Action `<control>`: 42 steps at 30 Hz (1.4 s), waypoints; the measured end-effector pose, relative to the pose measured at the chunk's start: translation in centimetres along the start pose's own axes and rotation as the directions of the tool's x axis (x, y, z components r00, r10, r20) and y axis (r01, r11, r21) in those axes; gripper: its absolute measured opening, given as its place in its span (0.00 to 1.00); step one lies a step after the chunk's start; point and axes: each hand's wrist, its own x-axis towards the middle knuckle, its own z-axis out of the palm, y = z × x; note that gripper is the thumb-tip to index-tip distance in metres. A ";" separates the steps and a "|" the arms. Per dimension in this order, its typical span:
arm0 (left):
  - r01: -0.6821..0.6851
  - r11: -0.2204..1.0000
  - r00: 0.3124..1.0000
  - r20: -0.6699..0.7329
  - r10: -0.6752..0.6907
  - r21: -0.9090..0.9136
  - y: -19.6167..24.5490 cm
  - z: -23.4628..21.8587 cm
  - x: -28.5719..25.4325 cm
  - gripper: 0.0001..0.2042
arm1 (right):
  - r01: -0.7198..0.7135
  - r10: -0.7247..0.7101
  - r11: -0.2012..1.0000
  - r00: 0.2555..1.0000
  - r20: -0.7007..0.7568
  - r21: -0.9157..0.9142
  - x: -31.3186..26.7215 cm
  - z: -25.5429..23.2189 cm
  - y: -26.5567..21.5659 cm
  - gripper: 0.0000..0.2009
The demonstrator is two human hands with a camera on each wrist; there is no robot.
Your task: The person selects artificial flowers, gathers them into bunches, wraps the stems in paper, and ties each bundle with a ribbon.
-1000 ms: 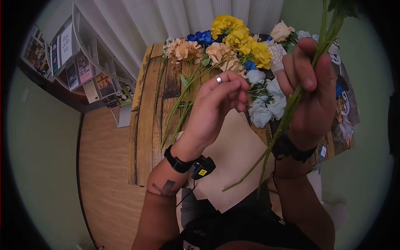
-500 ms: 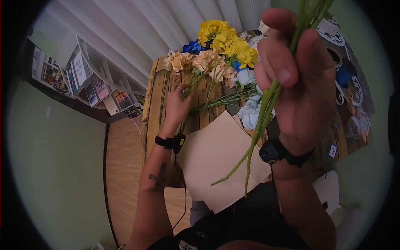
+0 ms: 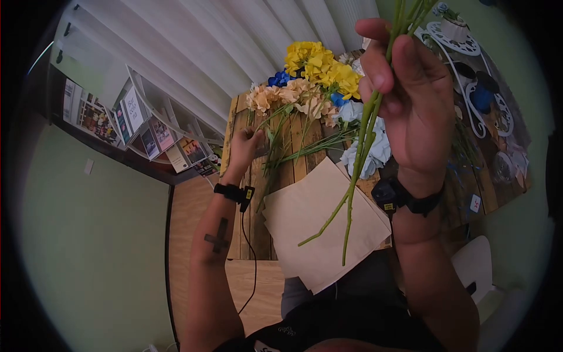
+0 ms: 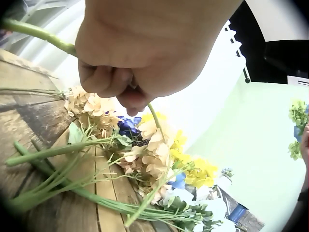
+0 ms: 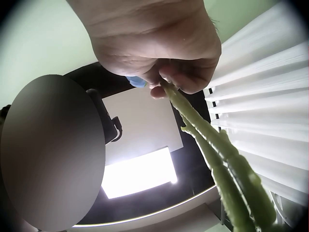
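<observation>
My right hand point(image 3: 422, 111) is raised over the right of the table and pinches several green stems point(image 3: 365, 146) between thumb and fingers. Their cut ends point down over the brown paper point(image 3: 322, 217). Blue and green blooms point(image 4: 297, 128) at their top show at the right edge of the left wrist view. At the table's left side, my left hand point(image 3: 243, 151) curls its fingers round one green stem point(image 4: 41, 34). It runs through the fist toward the peach flowers point(image 4: 157, 150). More loose stems point(image 4: 120, 205) lie below that hand.
Yellow flowers point(image 3: 322, 67), dark blue flowers point(image 3: 280, 78) and pale blue flowers point(image 3: 369, 154) lie across the back of the wooden table point(image 3: 267, 249). A white metal stand point(image 3: 504, 120) is at right, a magazine rack point(image 3: 155, 138) beyond the left edge, and a white chair point(image 3: 478, 264) at front right.
My left hand has moved from mid-table to the left and gripped a stem by the peach flowers. My right hand keeps its stems and has shifted slightly left in view.
</observation>
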 end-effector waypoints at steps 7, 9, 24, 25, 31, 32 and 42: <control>0.034 0.993 0.995 -0.085 -0.044 -0.111 5.0 -0.7 -2.1 0.10 | 0.055 -0.055 0.998 0.999 -0.001 0.028 -0.1 -0.7 -0.1 0.22; 0.122 0.963 0.991 -0.022 -0.131 -0.240 6.2 -1.0 -2.6 0.09 | 0.080 -0.080 0.996 0.997 0.010 0.038 -0.2 -0.7 -0.2 0.22; 0.044 0.988 0.998 -0.042 -0.051 -0.146 13.0 -3.2 -3.2 0.09 | 0.037 -0.027 0.983 0.998 -0.058 0.182 -1.1 -2.3 -0.3 0.19; 0.058 0.989 0.998 -0.013 -0.061 -0.134 13.0 -3.2 -3.3 0.09 | 0.037 -0.026 0.980 0.998 -0.060 0.194 -1.0 -2.3 -0.3 0.19; 0.194 0.962 0.964 0.221 -0.149 -0.195 9.3 0.8 -4.7 0.07 | -0.009 0.011 0.975 1.000 -0.009 0.224 0.4 -1.6 -0.3 0.17; 0.188 0.962 0.963 0.231 -0.141 -0.199 7.7 1.5 -4.4 0.07 | -0.058 0.058 0.973 0.998 0.007 0.223 0.4 -1.1 0.1 0.17; 0.151 0.983 0.962 0.215 -0.170 0.106 4.2 4.0 -3.0 0.10 | -0.224 0.196 0.953 0.970 0.145 0.206 0.4 1.1 4.6 0.17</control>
